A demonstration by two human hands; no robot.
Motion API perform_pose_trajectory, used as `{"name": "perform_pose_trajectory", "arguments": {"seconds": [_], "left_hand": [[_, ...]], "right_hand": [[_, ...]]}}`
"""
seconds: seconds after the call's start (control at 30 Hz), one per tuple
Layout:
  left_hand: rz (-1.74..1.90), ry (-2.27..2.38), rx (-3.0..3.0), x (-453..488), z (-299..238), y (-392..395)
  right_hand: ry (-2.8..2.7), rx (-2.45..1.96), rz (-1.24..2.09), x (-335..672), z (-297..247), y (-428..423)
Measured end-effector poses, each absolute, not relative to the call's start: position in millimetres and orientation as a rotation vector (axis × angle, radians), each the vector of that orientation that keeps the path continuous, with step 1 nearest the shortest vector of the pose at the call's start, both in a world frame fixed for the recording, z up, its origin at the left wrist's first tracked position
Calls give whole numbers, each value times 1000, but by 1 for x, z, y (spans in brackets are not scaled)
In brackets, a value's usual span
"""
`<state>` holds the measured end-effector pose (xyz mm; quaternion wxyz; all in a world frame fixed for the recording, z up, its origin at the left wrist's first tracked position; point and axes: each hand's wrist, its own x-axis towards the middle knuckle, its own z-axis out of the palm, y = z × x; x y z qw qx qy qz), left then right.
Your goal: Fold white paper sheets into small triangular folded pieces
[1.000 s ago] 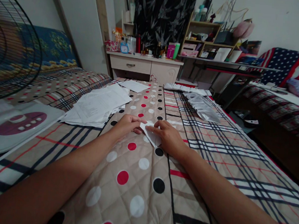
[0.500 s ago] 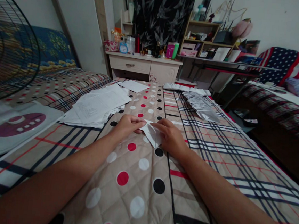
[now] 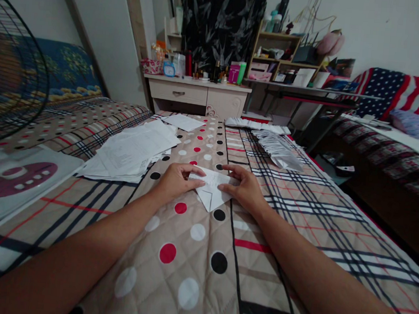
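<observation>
A small white folded paper [image 3: 210, 190] lies on the quilted bedspread [image 3: 193, 253], its point toward me. My left hand [image 3: 173, 181] pinches the paper's left upper edge with thumb and fingers. My right hand [image 3: 243, 188] grips its right side, fingers curled over the top edge and thumb pressing the sheet. Both hands rest on the bed.
A loose heap of white sheets [image 3: 129, 152] lies to the left. A row of folded papers [image 3: 278, 148] lies at the far right of the bed. A fan's base [image 3: 12, 184] and grille [image 3: 8, 66] stand at left. A dresser [image 3: 196, 95] and desk stand beyond the bed.
The paper has been spread wider between my hands. My right hand moved from its middle to its right edge. The view shifted slightly left.
</observation>
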<state>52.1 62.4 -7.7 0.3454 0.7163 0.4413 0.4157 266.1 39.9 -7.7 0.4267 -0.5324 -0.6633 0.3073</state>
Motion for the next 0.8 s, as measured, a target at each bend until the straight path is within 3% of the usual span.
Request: {"name": "perform_pose_trajectory", "arguments": {"seconds": [0.37,0.6,0.8], "left_hand": [[1102,1170,1923,65,-3,49],[1110,1123,1899,60,-3,53],[1003,1053,1837,54,-6,62]], "right_hand": [[-1895,-1273,472,254,-1,27],[-1784,-1324,850,259,-8,35],[-1772,-1326,957,270,-6,41]]}}
